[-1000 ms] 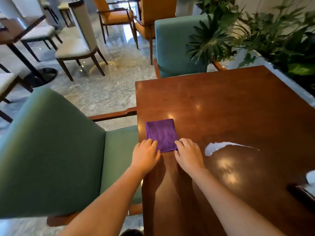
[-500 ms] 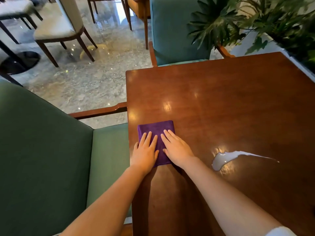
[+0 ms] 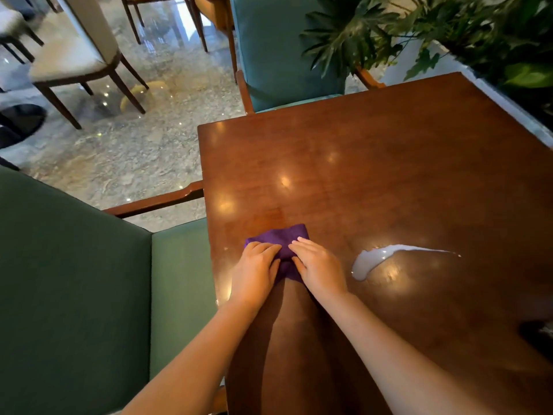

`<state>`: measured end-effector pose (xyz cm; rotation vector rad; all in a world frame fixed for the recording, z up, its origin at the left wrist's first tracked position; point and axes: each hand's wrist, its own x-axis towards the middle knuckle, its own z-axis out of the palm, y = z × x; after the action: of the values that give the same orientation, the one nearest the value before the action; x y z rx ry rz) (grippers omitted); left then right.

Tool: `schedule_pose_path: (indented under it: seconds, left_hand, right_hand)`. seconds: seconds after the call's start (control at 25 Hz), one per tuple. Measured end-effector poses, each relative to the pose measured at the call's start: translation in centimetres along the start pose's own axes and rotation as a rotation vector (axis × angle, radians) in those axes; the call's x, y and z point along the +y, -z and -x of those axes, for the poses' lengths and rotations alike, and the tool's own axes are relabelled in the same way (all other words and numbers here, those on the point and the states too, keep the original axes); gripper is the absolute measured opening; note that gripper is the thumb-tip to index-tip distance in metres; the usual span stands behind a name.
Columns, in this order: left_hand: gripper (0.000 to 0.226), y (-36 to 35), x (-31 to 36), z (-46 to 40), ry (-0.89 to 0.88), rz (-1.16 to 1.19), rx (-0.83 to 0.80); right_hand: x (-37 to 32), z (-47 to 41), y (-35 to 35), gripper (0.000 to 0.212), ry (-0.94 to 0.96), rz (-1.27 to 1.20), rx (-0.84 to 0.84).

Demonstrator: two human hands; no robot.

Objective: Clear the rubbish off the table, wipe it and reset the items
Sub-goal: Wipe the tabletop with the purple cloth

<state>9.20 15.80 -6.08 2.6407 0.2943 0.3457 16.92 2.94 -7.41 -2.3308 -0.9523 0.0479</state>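
Note:
A folded purple cloth point(image 3: 285, 238) lies on the glossy brown wooden table point(image 3: 374, 175), close to its left edge. My left hand point(image 3: 254, 272) presses on the cloth's left part and my right hand point(image 3: 320, 268) on its right part, fingers curled and meeting over the middle. The cloth bunches up between them, and only its far edge and a strip between the hands show. A pale shiny patch point(image 3: 377, 259) lies on the tabletop just right of my right hand; whether it is liquid or a reflection I cannot tell.
A green armchair point(image 3: 74, 280) stands against the table's left side and a teal chair point(image 3: 284, 49) at its far side. Leafy plants point(image 3: 449, 34) in a white planter point(image 3: 508, 106) border the right. A dark object point(image 3: 538, 336) shows at the right edge.
Both hands slid forward onto the cloth and then drew together, bunching it so that less of it shows. The view tilted further down over the table.

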Motion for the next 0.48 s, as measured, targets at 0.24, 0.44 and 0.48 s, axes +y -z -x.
schedule_pose_path:
  seconds: [0.24,0.44,0.48]
  left_hand:
    - [0.024,-1.1,11.1,-3.5,-0.244,0.123,0.001]
    - [0.028,-4.7,20.6,-6.6,-0.413,0.204,-0.053]
    - [0.029,-5.7,21.8,-7.2,-0.423,0.217,-0.059]
  right_hand:
    - [4.1,4.7,9.4,0.028,-0.214,0.016,0.339]
    - [9.7,8.3,17.5,0.028,-0.304,0.188,0.459]
    - [10.9,8.8,18.4,0.028,-0.321,0.212,0.468]
